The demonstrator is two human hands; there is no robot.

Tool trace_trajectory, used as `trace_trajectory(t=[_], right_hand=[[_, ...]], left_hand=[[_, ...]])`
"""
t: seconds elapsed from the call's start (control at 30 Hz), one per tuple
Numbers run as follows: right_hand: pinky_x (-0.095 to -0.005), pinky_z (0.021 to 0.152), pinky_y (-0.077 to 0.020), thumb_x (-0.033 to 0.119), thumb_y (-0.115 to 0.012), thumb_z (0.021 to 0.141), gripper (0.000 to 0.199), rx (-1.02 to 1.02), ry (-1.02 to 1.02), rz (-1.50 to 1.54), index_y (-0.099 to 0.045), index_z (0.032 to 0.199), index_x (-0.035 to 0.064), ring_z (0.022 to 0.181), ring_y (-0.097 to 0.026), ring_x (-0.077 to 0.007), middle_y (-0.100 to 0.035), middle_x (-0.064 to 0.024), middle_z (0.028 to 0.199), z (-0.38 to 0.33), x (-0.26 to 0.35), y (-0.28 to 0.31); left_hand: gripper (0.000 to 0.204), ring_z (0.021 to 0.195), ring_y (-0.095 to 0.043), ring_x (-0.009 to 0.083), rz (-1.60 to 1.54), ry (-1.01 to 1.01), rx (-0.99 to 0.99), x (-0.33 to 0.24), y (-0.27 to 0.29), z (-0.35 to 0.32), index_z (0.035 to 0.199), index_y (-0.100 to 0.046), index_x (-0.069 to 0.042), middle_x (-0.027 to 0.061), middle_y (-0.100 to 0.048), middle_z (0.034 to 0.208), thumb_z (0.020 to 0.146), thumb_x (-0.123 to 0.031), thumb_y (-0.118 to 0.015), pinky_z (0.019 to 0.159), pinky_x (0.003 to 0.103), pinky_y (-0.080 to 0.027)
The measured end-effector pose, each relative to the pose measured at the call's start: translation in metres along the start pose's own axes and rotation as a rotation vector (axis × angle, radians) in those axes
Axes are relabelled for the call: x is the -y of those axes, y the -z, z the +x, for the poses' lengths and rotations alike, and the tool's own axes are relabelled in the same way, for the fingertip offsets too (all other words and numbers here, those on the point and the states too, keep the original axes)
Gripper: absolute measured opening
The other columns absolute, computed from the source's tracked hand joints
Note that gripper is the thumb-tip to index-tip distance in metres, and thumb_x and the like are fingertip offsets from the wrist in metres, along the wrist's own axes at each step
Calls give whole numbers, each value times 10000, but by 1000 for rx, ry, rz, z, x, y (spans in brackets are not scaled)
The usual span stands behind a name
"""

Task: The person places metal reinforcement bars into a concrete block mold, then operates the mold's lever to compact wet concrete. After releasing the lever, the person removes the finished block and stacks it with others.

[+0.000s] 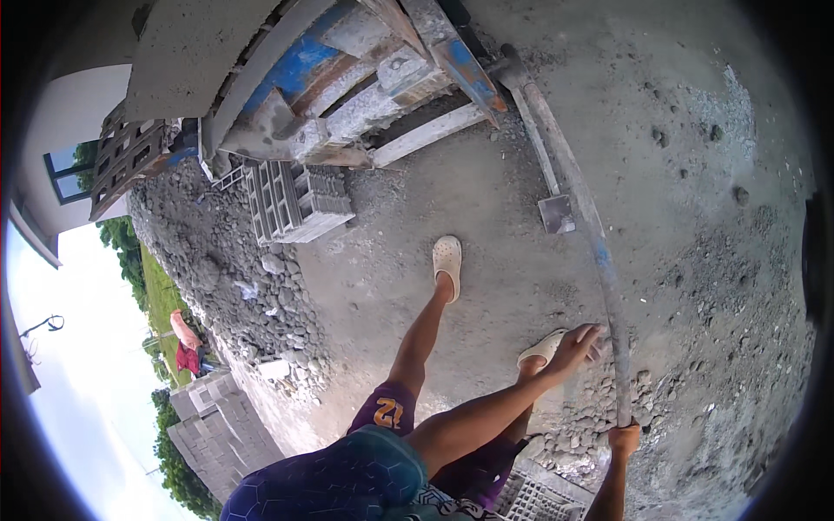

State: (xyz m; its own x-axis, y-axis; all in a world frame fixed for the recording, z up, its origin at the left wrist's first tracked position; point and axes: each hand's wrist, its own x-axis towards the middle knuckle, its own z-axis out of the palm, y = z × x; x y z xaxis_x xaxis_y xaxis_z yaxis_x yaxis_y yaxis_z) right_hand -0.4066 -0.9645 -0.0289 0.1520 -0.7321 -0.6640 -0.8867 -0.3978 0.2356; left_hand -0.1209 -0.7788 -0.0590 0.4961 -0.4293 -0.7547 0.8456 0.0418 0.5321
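A long grey pole point(569, 161) with a patch of blue paint slants across the ground on the right. Its near end is in my right hand point(624, 438), fingers wrapped round it. Close beside the shaft, farther along it, is my left hand point(578, 347), fingers stretched out and not closed on the pole; whether the fingertips touch it I cannot tell. The pole's far end reaches a dark piece point(504, 65) next to the wooden frame, its shape unclear. Near the pole lies a pale stick with a square grey plate point(556, 214) at its end.
A mortar-stained wooden frame point(408, 74) with blue paint stands at the far side. Hollow concrete blocks point(300, 204) sit beside a gravel heap point(208, 252). More blocks point(221, 421) are stacked at lower left. A grey crate-like grid point(543, 491) is near my legs. Stones point(578, 425) lie around.
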Motion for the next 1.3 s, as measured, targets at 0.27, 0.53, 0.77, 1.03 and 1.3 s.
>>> trace_trajectory(t=[0.27, 0.53, 0.77, 1.03, 1.3], right_hand=[[-508, 939, -582, 199, -813, 672, 510, 6, -168, -248, -665, 1148, 89, 1088, -732, -397, -761, -143, 1112, 33, -29, -21], [-498, 969, -586, 170, -843, 661, 570, 89, -249, -333, -670, 1197, 78, 1130, -731, -381, -754, -172, 1168, 60, -7, -24], [-468, 1041, -576, 254, -846, 796, 519, 213, -398, -358, -704, 1279, 127, 1251, -701, -346, -745, -140, 1281, 34, 12, -33], [-495, 941, -590, 178, -792, 792, 455, 73, -343, -254, -693, 1234, 133, 1162, -729, -357, -757, -137, 1213, 46, 4, -36], [-526, 977, -574, 212, -808, 803, 509, 108, -360, -343, -633, 1273, 129, 1226, -691, -357, -712, -132, 1277, 60, -10, -45]], left_hand=[[720, 700, -718, 200, 257, -309, -1127, -282, 537, 104, 1505, -561, -38, 129, -774, 1025, 923, -385, -806, 555, 375, -552], [358, 804, -789, 330, 694, -385, -1250, -353, 704, 119, 1100, -745, 31, 145, -779, 939, 946, -291, -768, 633, 502, -623], [537, 859, -795, 307, 512, -23, -905, -405, 571, -10, 1392, -614, -4, 155, -754, 1150, 936, -234, -779, 625, 440, -673], [547, 861, -784, 356, 999, -87, -1009, -416, 639, 96, 1436, -627, -108, 198, -769, 1028, 956, -344, -741, 602, 477, -654], [470, 864, -769, 415, 1308, -431, -1250, -422, 631, 17, 980, -718, 18, 261, -738, 843, 1079, -420, -579, 722, 514, -579]])
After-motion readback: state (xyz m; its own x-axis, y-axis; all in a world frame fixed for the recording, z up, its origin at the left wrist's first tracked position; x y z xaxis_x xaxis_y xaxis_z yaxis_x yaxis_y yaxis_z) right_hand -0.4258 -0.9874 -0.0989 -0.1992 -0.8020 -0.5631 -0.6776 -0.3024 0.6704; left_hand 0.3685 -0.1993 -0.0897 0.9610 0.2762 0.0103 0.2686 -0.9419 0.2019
